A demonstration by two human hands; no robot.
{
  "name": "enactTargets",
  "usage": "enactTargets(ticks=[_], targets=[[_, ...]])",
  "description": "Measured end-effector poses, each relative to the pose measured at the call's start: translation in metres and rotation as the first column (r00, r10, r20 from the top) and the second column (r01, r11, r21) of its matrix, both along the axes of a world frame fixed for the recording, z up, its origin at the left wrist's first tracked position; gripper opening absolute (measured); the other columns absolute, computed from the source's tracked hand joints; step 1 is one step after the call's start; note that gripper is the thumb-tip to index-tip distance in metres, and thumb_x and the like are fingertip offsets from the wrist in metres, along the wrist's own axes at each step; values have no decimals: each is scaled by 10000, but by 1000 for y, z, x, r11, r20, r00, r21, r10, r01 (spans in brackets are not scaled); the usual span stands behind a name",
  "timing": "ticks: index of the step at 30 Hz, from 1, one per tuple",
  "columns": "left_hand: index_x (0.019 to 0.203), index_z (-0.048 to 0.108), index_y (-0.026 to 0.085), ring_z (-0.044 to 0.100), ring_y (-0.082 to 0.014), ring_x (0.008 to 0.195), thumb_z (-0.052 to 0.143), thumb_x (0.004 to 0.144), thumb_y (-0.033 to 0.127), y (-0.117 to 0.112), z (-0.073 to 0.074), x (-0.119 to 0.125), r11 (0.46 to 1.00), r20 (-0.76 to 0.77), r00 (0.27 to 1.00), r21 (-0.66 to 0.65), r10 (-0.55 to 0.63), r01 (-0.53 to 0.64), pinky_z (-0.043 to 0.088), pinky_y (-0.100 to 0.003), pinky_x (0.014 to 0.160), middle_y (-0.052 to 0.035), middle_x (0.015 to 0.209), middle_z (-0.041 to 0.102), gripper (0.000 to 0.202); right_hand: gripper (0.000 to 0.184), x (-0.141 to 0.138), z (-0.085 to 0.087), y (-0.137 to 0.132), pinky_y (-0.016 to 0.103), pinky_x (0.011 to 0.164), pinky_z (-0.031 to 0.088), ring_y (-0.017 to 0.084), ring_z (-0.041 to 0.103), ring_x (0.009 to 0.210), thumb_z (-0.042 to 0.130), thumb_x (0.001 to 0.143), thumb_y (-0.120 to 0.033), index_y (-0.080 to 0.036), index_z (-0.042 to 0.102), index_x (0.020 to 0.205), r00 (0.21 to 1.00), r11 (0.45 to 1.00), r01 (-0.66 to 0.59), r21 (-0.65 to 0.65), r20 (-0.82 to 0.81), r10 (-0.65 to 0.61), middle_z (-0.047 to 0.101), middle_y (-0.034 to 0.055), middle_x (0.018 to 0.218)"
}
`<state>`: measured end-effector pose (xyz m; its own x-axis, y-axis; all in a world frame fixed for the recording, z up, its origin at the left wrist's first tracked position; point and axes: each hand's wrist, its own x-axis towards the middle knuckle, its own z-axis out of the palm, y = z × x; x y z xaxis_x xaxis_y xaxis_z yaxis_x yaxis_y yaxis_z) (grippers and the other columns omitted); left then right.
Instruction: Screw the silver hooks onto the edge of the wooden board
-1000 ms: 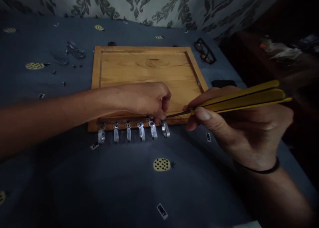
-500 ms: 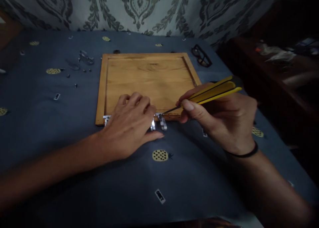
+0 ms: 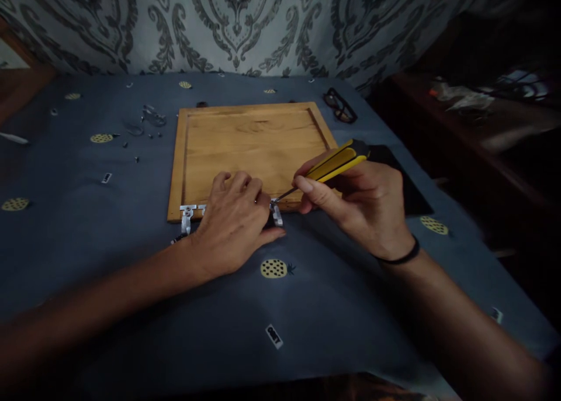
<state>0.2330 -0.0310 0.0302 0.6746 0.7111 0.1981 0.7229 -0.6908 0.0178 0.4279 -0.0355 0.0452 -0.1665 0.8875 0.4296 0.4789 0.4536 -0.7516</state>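
Observation:
A framed wooden panel [image 3: 245, 147] lies flat on the patterned cloth. My left hand [image 3: 234, 225] is closed over its near edge, fingers bent on top and thumb in front, around metal hardware that it partly covers. Left of that hand, a silver metal bracket [image 3: 187, 217] shows on the edge. Another metal bracket [image 3: 277, 215] sticks out just right of my fingers. My right hand [image 3: 359, 205] grips a yellow-and-black screwdriver [image 3: 335, 164], tilted, with its tip at the top of this right bracket. Whether the tip sits in a screw, I cannot tell.
Small metal screws [image 3: 137, 159] and loose metal pieces [image 3: 153, 116] lie left of the panel. Black-framed glasses [image 3: 339, 104] rest beyond its far right corner. A dark flat object [image 3: 405, 185] lies beside my right hand. A patterned curtain [image 3: 236, 27] hangs behind.
The view has shifted slightly, showing more of the left bracket and the dark flat object on the right. Both hands keep their grips, and the screwdriver tip stays at the right bracket.

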Motion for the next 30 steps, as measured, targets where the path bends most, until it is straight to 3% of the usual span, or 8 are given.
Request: enactTargets(ticks=[7,15,20,24,30], targets=[[1061,745,121,576,-339,1068,659,918,599,0,4,0,996,-21,1000,-90,14,-16,429,-491,905,-141,1033,688,506,266,1,1,0,250,451,492,124,645,521,736,881,-500,-254,681,796,999,999,-5,40,35,3,676,-29,641],[1014,728,123,586,-327,1042,672,945,482,-1,3,2,997,23,1000,-73,16,-15,425,-461,870,-132,994,687,369,339,1,2,-1,246,449,503,126,650,557,724,877,-527,-263,653,676,998,999,-20,30,65,18,702,-21,679],[978,730,147,588,-313,1079,707,930,466,0,4,2,994,37,999,-106,25,-21,422,-446,892,-110,1004,698,324,264,-4,0,-2,252,455,511,111,633,486,783,837,-497,-248,699,815,990,998,51,-30,-130,-55,677,-36,669],[954,734,136,595,-312,1076,722,925,437,0,5,2,991,37,999,-133,35,-30,417,-451,901,-103,987,693,303,298,-9,3,-3,249,447,509,106,612,434,779,841,-502,-225,684,781,954,993,120,-6,-278,-117,651,-38,600],[954,734,136,600,-312,1066,733,917,440,0,5,3,993,38,999,-118,28,-23,419,-457,904,-104,990,695,306,307,-9,5,-2,246,443,487,109,617,441,761,856,-488,-209,678,759,969,994,109,5,-225,-105,650,-32,593]])
